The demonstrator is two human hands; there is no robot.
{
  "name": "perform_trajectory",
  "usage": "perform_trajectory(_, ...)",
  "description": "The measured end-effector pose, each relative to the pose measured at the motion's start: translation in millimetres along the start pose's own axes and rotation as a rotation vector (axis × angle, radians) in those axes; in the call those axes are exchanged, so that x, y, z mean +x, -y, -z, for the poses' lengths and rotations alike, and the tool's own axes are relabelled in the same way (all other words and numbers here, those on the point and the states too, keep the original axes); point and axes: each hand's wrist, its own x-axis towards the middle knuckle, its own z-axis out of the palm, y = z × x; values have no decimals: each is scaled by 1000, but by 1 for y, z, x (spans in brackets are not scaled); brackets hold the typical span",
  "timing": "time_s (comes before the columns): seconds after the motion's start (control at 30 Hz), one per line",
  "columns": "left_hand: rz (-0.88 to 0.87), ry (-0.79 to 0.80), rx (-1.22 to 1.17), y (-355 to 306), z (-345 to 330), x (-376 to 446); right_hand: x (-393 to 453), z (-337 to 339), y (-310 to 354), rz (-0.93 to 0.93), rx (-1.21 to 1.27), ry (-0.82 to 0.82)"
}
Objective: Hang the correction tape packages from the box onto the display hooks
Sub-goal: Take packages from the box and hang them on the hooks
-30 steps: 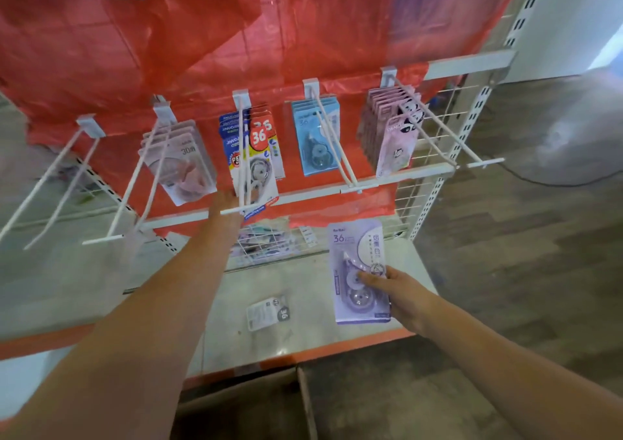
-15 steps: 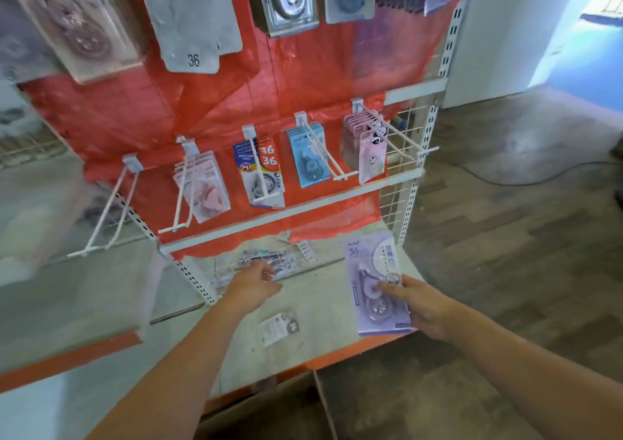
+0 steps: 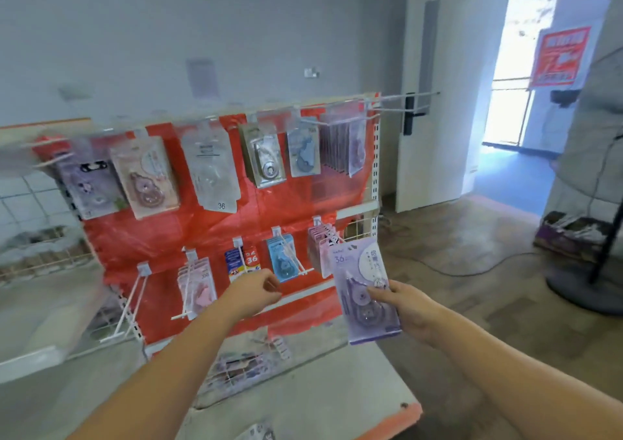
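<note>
Big red-backed display rack [image 3: 209, 237] fills the left, white hooks loaded with packs. Right hand [image 3: 409, 308] grips a lilac carded correction tape package [image 3: 365, 291] near the rack's right end. Left hand [image 3: 254, 293] is loosely curled, holding nothing, in front of the lower hooks [image 3: 293, 259]. White door [image 3: 438, 102] far right.

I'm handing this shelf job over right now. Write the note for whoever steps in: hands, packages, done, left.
Right hand: grips a purple carded correction tape package, held up in front of the rack's right end.
Left hand: loosely curled, holds nothing, raised before the lower row.
Done: most white wire display hooks on the red-backed rack carry packages.
Left: hang the purple package; the bare lower-left white hook is free. A loose package lies on the base shelf. Box not in view.
</note>
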Motion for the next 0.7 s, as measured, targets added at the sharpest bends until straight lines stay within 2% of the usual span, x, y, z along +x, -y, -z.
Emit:
perform_trajectory(0.17, -22, -44, 59, -34, 30, 22, 8, 19, 54, 116, -49, -26)
perform_trajectory(0.3, -59, -97, 86, -67, 41, 53, 31, 43, 94, 161, 8, -70)
perform_trajectory(0.47, -69, -127, 126, -107, 37, 102, 76, 84, 145, 247, 47, -38)
perform_trajectory(0.7, -9, -110, 137, -138, 13, 162, 148, 117, 198, 300, -67, -32)
